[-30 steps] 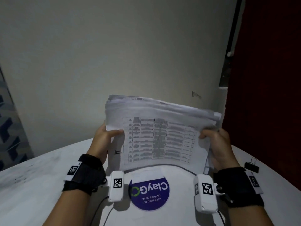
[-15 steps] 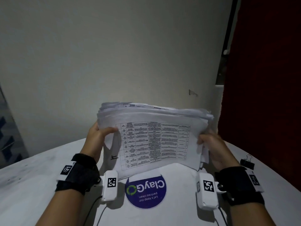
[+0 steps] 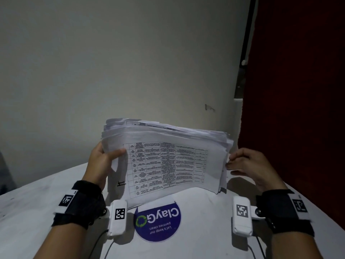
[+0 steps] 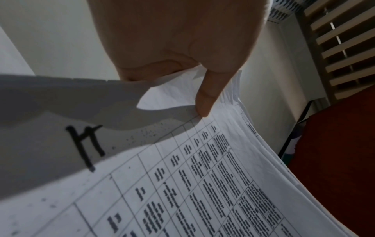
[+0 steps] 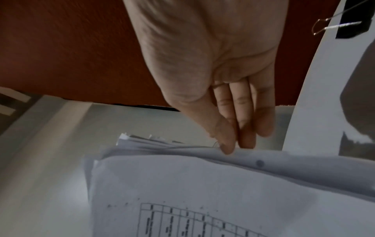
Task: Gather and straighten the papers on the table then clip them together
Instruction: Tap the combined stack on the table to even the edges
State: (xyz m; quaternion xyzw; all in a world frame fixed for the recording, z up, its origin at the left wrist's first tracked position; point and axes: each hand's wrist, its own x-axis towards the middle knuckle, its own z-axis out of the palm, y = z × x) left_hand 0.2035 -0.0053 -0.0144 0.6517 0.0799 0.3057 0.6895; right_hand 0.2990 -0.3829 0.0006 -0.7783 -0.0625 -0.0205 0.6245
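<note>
A thick stack of printed papers (image 3: 168, 165) stands on its long edge on the white table (image 3: 28, 212), leaning away from me, with a printed grid on the front sheet. My left hand (image 3: 109, 157) grips the stack's left edge, thumb on the front sheet (image 4: 182, 184) and fingers behind. My right hand (image 3: 246, 163) is at the right edge with straight fingers (image 5: 243, 128) whose tips touch the sheet ends (image 5: 202, 176). A black binder clip (image 5: 345, 27) lies on the table by my right wrist; my wrist hides it in the head view.
A round blue ClayGo sticker (image 3: 157, 221) is on the table just in front of the stack. A pale wall (image 3: 130, 71) rises behind the table and a dark red panel (image 3: 298, 90) stands on the right. The table edge curves close to my right wrist.
My right hand has let go of the stack's right edge and now touches it with straight fingers. The stack has sunk lower and tilted back. My left hand keeps its grip.
</note>
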